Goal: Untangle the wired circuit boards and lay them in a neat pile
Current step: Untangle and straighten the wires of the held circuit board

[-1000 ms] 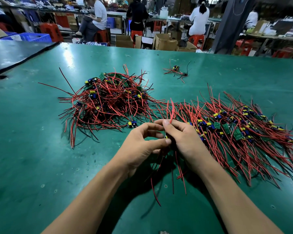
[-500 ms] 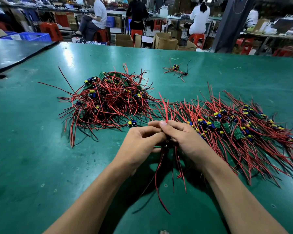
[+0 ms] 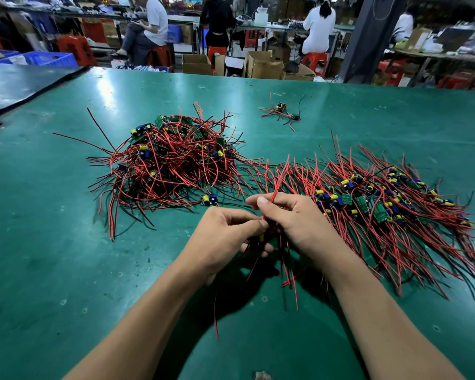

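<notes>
Roughly midway, by the look of the two heaps.

Your left hand (image 3: pixel 225 237) and right hand (image 3: pixel 294 223) meet over the green worktop (image 3: pixel 52 270), near its front edge. Both are closed round one small board (image 3: pixel 261 238); only a yellow speck of it shows between the fingers, so its exact seating cannot be told. Your right thumb and forefinger pinch a red wire (image 3: pixel 276 187) that stands up from the grip. More red and black leads hang below the hands toward you, some seeming to reach the worktop.

Done: the combed pile (image 3: pixel 381 204) to your right, just beside the right hand. Boards sit in a band through its middle, wires fanned mostly one way. Tidy enough, though its near ends splay.

Left: the tangle (image 3: pixel 170 163) to your left, beyond the left hand. Wires cross every way, boards buried in it. It looks about as large as the sorted pile. One loose board (image 3: pixel 207 199) lies at its near edge.

Also outstanding: a small stray clump (image 3: pixel 281 112) further back on the worktop, well apart from both heaps.

The piece in hand is not yet laid down.
</notes>
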### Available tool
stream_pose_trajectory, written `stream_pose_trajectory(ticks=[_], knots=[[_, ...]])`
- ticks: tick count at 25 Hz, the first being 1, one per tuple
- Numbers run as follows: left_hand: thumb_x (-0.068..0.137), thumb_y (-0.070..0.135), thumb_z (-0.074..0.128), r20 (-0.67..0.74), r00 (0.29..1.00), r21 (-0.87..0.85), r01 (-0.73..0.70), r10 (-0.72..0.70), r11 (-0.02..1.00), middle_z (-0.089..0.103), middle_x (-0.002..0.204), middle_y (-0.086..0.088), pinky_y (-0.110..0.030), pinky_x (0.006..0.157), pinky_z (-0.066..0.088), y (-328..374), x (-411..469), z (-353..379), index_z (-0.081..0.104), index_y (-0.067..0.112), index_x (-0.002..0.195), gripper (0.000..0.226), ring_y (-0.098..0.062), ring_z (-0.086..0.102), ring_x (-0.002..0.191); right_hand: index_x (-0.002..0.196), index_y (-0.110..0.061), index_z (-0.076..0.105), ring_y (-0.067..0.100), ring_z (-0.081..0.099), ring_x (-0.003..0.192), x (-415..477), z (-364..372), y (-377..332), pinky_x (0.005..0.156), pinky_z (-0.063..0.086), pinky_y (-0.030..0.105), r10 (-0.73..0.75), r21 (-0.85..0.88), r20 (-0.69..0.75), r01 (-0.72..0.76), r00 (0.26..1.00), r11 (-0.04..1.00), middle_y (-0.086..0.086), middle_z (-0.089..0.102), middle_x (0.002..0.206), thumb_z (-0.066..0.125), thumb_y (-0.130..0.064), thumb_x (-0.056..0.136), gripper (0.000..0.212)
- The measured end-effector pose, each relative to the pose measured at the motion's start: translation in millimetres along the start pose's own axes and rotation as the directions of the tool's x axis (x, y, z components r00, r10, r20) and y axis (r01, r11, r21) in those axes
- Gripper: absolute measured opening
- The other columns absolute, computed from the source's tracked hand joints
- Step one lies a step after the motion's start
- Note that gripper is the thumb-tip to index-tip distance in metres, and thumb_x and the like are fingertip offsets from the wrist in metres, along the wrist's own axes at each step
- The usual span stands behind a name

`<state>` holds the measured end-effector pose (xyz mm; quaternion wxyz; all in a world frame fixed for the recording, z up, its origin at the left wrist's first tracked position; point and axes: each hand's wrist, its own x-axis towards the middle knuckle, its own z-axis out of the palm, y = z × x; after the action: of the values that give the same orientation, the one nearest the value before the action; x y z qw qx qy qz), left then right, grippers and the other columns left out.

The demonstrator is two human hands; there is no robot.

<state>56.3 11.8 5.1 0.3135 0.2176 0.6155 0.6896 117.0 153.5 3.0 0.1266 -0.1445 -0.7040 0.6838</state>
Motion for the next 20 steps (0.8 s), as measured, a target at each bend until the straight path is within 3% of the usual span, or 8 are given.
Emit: stream_pose_trajectory(ticks=[5, 9, 11, 12, 14, 16, 18, 20], knots=[[0.087, -0.002, 0.065, 0.057, 0.997, -0.084, 0.066, -0.061, 0.994, 0.07, 0.073, -0.02, -0.026, 0.053, 0.055, 3.3, -0.8, 4.2, 0.074, -0.001, 0.074, 0.016, -0.027, 0.068, 0.057, 0.096, -0.017, 0.077, 0.011, 0.057, 0.051, 8.6, -11.1, 2.7, 0.05, 0.048, 0.024, -0.197, -0.213, -0.25, 0.145, 0.948, 0.966, 0.003, 0.065, 0.061, 0.067, -0.029, 0.096, 0.016], [0.087, -0.001, 0.065, 0.116, 0.988, -0.114, 0.114, -0.101, 0.987, 0.068, 0.077, -0.025, -0.027, 0.054, 0.055, 4.1, -1.9, 4.8, 0.073, 0.0, 0.074, 0.015, -0.029, 0.067, 0.061, 0.086, -0.016, 0.075, 0.012, 0.056, 0.045, 13.2, -12.6, 6.1, 0.044, 0.045, 0.019, -0.309, -0.244, -0.423, 0.221, 0.852, 0.944, 0.0, 0.062, 0.054, 0.071, -0.029, 0.094, 0.017], [0.087, 0.0, 0.064, 0.129, 0.985, -0.097, 0.129, -0.116, 0.987, 0.068, 0.076, -0.024, -0.026, 0.053, 0.054, 4.9, -3.2, 4.6, 0.073, 0.001, 0.072, 0.018, -0.029, 0.067, 0.06, 0.074, -0.016, 0.071, 0.015, 0.055, 0.046, 13.6, -10.6, 8.7, 0.046, 0.046, 0.022, -0.303, -0.232, -0.438, 0.219, 0.846, 0.948, 0.001, 0.06, 0.053, 0.07, -0.032, 0.094, 0.026], [0.087, 0.0, 0.064, 0.118, 0.985, -0.1, 0.139, -0.127, 0.985, 0.068, 0.076, -0.024, -0.026, 0.052, 0.054, 5.2, -3.3, 4.3, 0.072, 0.002, 0.071, 0.018, -0.028, 0.067, 0.06, 0.072, -0.014, 0.069, 0.017, 0.053, 0.047, 13.8, -8.8, 9.4, 0.049, 0.045, 0.024, -0.266, -0.187, -0.428, 0.203, 0.864, 0.961, 0.002, 0.058, 0.053, 0.069, -0.034, 0.095, 0.03], [0.088, 0.002, 0.064, 0.07, 0.987, -0.129, 0.15, -0.141, 0.98, 0.069, 0.077, -0.023, -0.026, 0.05, 0.054, 5.9, -2.3, 2.2, 0.072, 0.003, 0.073, 0.018, -0.028, 0.067, 0.058, 0.075, -0.012, 0.073, 0.019, 0.052, 0.05, 12.4, -4.1, 6.7, 0.05, 0.047, 0.028, -0.094, 0.087, -0.355, 0.133, 0.93, 0.987, 0.005, 0.058, 0.057, 0.07, -0.037, 0.093, 0.03], [0.091, 0.003, 0.062, 0.04, 0.99, -0.146, 0.141, -0.137, 0.979, 0.071, 0.078, -0.022, -0.026, 0.049, 0.055, 6.2, -0.8, 0.5, 0.073, 0.004, 0.079, 0.016, -0.028, 0.067, 0.057, 0.082, -0.013, 0.077, 0.017, 0.055, 0.053, 8.5, -4.1, 2.5, 0.048, 0.05, 0.026, 0.051, 0.284, -0.145, -0.007, 0.988, 0.959, 0.007, 0.061, 0.066, 0.076, -0.043, 0.082, 0.03], [0.092, 0.003, 0.061, 0.042, 0.991, -0.137, 0.131, -0.126, 0.982, 0.071, 0.077, -0.02, -0.026, 0.048, 0.055, 6.1, -0.8, -0.1, 0.071, 0.001, 0.086, 0.012, -0.027, 0.067, 0.055, 0.089, -0.012, 0.076, 0.023, 0.056, 0.057, 3.4, -2.5, 0.8, 0.046, 0.051, 0.027, 0.115, 0.296, 0.103, -0.14, 0.988, 0.945, 0.013, 0.063, 0.076, 0.083, -0.043, 0.071, 0.037], [0.093, 0.002, 0.06, 0.06, 0.991, -0.112, 0.125, -0.119, 0.986, 0.072, 0.076, -0.019, -0.026, 0.048, 0.055, 5.7, -1.0, -1.4, 0.071, 0.002, 0.082, 0.016, -0.026, 0.066, 0.054, 0.093, -0.009, 0.074, 0.025, 0.054, 0.061, 0.7, 0.7, 1.6, 0.046, 0.051, 0.028, 0.112, 0.254, 0.18, -0.157, 0.977, 0.954, 0.018, 0.063, 0.08, 0.084, -0.035, 0.072, 0.034]])
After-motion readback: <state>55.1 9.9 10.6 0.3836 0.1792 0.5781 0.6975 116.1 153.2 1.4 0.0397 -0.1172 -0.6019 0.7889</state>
